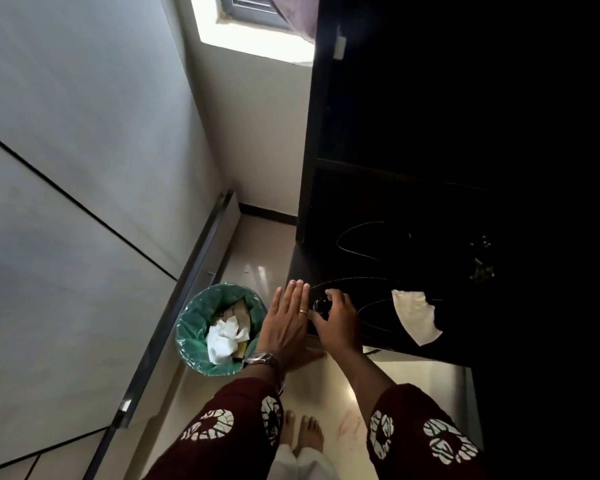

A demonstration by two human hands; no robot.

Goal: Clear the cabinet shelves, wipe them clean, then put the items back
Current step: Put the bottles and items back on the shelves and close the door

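Right grip curled round small dark round object at front left corner of lower cabinet shelf, centre of frame. Can't tell what object is. Left grip flat, fingers straight, just beside it, holding nothing. White wipe lies on shelf to right, among black cables. Risks: object sits at shelf edge, so slip drops it to floor or into green-lined bin at lower left. Loose cables could snag object or wipe.
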